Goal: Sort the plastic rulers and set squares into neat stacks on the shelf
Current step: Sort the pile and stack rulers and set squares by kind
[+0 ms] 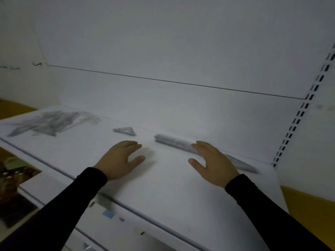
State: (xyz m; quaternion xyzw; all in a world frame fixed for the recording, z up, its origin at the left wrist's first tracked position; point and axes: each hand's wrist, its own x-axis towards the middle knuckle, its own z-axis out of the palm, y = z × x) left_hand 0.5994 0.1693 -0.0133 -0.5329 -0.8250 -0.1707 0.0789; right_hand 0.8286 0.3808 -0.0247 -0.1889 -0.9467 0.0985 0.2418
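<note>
A white shelf ran from far left to near right, backed by a white panel. On its far left end lay a loose, blurred heap of clear rulers and set squares, overlapping at many angles. To the right of the heap, well apart from it, 1 small set square lay flat near the back edge. Further right, a stack of long rulers lay along the back edge, with a larger set square just beyond it at the right end. 2 hands were over the shelf's middle; whether they touched it could not be told.
</note>
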